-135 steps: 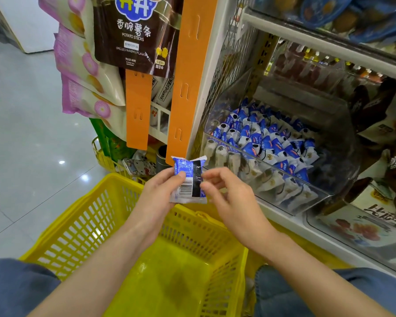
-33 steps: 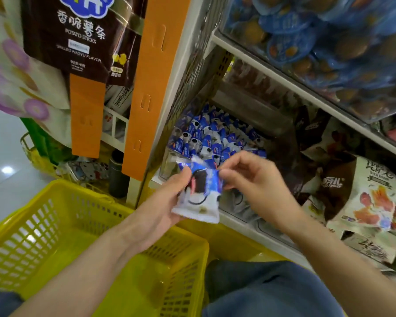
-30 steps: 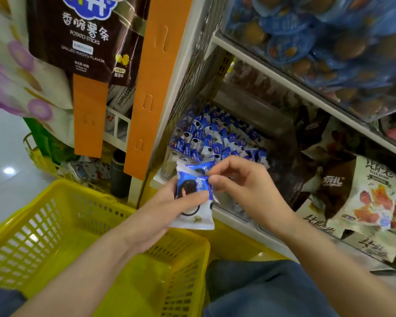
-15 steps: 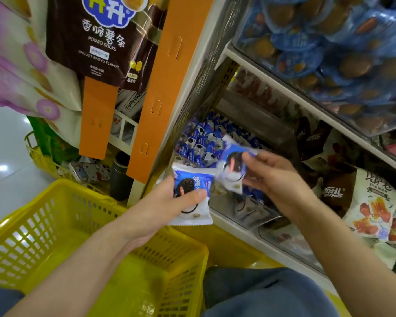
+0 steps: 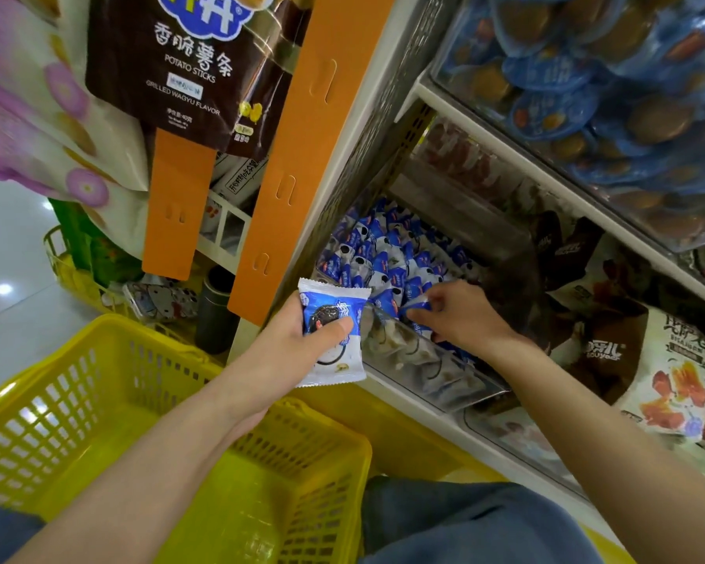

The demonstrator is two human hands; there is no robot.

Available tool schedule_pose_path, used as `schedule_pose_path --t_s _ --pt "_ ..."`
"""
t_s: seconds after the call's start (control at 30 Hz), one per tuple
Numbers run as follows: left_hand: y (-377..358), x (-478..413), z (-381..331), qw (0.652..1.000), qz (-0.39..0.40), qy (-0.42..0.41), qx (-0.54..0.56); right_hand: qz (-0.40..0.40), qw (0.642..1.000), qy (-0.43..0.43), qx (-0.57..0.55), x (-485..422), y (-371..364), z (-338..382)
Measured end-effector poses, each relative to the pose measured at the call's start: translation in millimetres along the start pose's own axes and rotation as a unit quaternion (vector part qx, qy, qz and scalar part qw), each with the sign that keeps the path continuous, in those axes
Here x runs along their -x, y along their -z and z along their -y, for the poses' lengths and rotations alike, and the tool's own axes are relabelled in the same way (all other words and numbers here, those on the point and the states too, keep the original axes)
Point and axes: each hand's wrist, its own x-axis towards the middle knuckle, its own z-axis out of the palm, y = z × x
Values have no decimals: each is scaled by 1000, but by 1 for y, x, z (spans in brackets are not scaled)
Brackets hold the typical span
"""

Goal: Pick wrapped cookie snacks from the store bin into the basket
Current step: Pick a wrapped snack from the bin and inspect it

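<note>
My left hand [image 5: 279,352] grips a blue-and-white wrapped cookie packet [image 5: 334,360] upright, just above the far rim of the yellow basket [image 5: 98,335]. My right hand [image 5: 462,317] is down inside the clear store bin [image 5: 436,366], fingers pinched on the blue edge of another cookie packet [image 5: 416,306] that lies among the pile of cookie packets [image 5: 383,248]. The basket's visible floor holds nothing; my arms hide part of it.
An orange shelf post [image 5: 298,156] stands left of the bin. Hanging potato stick bags [image 5: 188,71] are above the basket. Other snack bags [image 5: 668,384] fill the shelf to the right, and a bin of blue packs [image 5: 587,75] sits overhead. My knees are below.
One packet became two: my right hand peeled a second packet off the one in my left hand, then carried it down into the bin. My left hand stayed put with its packet.
</note>
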Motion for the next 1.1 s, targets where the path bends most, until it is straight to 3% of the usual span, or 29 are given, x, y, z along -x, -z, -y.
schedule_pose_path --t_s 0.1,0.17,0.33,0.57,0.67,0.77,0.93,1.1 --pt "0 0 1 1000 -7 -1 -12 54 990 -33 -124 -7 -6 -3" --pt "0 -1 0 1000 -9 -4 -13 50 979 -35 -195 -10 -8 -2" --pt "-1 -2 0 1000 -8 -9 -10 3 992 36 -124 -23 -14 0" --pt "-1 -1 4 1000 0 -10 -8 -3 997 15 -72 -25 -14 7" --pt "-2 0 9 1000 6 -14 -12 -110 988 45 -97 -8 -14 16" --pt "-1 0 12 999 10 -28 -26 -193 951 132 -204 23 -18 35" --pt "-1 6 20 999 4 -48 -7 -146 933 202 -259 59 -49 53" --pt "-2 12 34 997 -53 -52 -35 -73 915 122 -378 60 -77 52"
